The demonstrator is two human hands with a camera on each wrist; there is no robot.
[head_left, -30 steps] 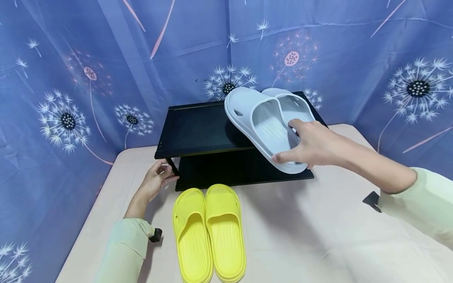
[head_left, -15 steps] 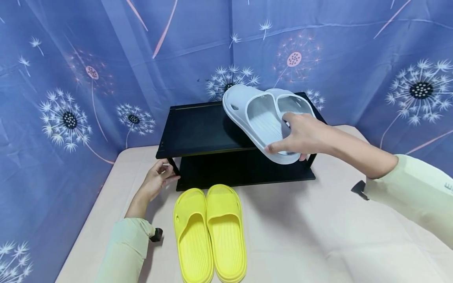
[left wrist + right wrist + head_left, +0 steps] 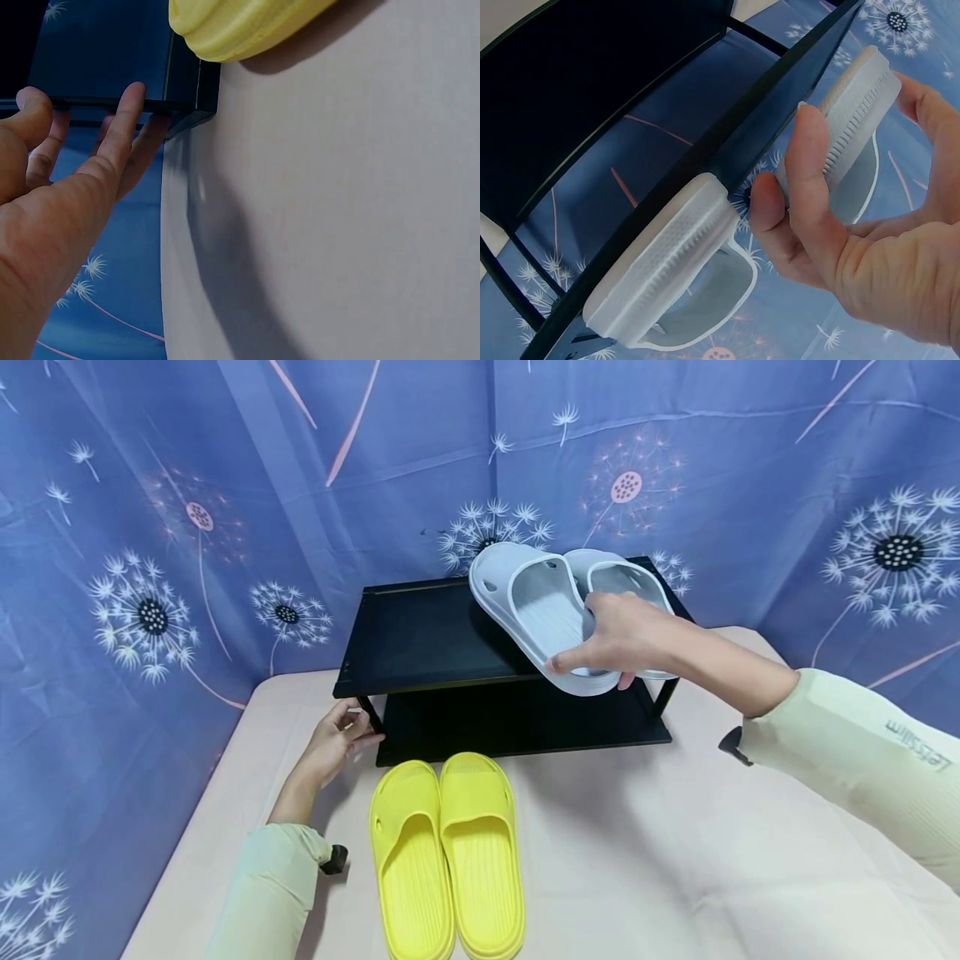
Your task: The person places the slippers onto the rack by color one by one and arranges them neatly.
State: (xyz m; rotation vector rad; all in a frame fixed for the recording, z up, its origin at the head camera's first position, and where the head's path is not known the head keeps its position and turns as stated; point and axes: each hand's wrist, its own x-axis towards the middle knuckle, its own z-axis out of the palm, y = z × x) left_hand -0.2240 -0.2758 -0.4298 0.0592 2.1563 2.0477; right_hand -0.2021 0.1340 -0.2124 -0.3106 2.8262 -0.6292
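My right hand grips a pale grey-blue slipper by its heel, thumb and fingers on either side. That slipper is tilted over the top shelf of a black two-tier shoe rack, its heel jutting past the front edge. Its mate sits at the right end of the top shelf, partly hidden by the hand in the head view. At the rack's left front post, my left hand holds on with thumb and fingers about the post. A pair of yellow slippers lies in front of the rack.
The rack's lower shelf shows beneath the top one. Everything stands on a pale cloth-covered surface. A blue curtain with a dandelion print hangs close behind and along both sides.
My right hand has moved left and away from me, carrying the grey-blue slipper farther over the top shelf. More of its mate now shows. The left hand stays at the post.
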